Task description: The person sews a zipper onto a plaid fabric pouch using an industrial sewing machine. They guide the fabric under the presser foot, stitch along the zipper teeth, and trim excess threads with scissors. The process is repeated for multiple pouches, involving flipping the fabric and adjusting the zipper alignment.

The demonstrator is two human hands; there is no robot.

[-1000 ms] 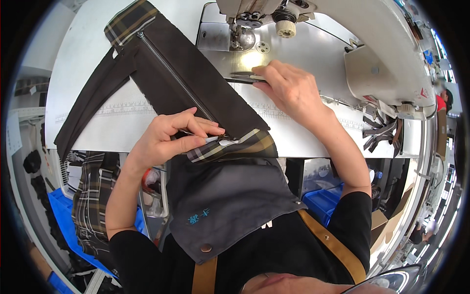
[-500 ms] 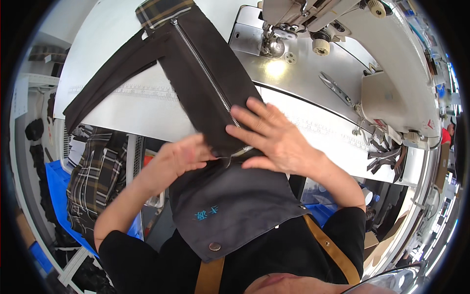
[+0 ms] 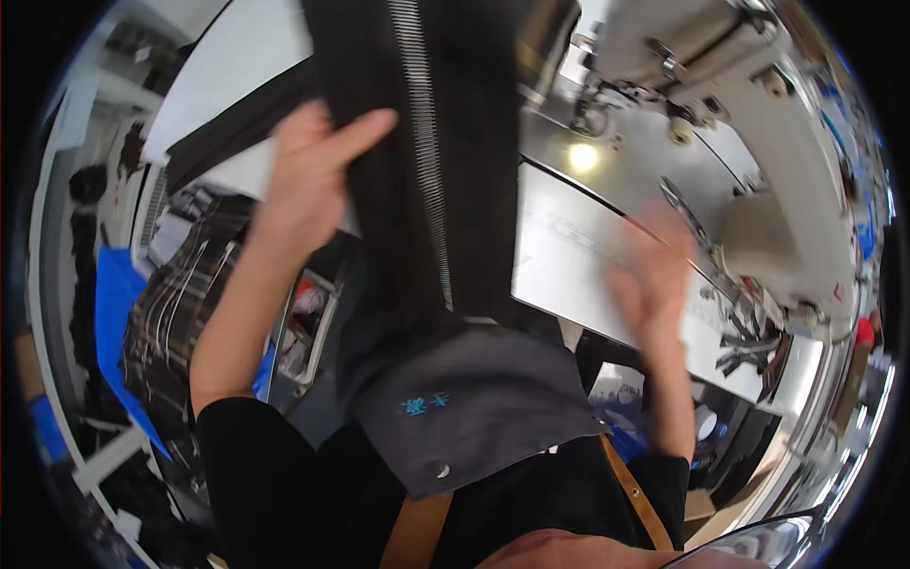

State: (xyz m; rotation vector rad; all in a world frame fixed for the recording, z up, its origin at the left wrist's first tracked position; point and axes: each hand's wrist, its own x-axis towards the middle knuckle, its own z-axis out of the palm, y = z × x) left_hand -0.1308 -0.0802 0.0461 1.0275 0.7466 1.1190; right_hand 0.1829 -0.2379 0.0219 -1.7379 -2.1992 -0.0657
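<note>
Left hand (image 3: 315, 175): one digit is laid across the left edge of the dark brown panel (image 3: 479, 190), the other fingers are curled and partly hidden; whether cloth is pinched can't be told. Right hand (image 3: 654, 270): motion-blurred, thumb spread off the fingers, nothing seen gripped; it is held over the table (image 3: 559, 251), near the metal scissors (image 3: 684, 209).

Panel is stretched from the apron to past the top edge of view: matte woven cloth, split lengthwise by a metal zipper (image 3: 422, 123) with bright ribbed teeth. Plaid cloth (image 3: 548, 43) is seen beside its upper right. A flat dark strip (image 3: 246, 119) is laid on the table, left of the panel.

Writing: turquoise characters (image 3: 425, 406) are stitched on the grey apron (image 3: 512, 379), above a round metal snap (image 3: 437, 469). Faint scale marks are printed on the table; figures too blurred to be read.

Outward: cream sewing machine (image 3: 791, 142) at right, dark cut strips (image 3: 749, 351) heaped below it; crumpled plaid pile (image 3: 175, 322) at left, by blue plastic (image 3: 116, 294).
</note>
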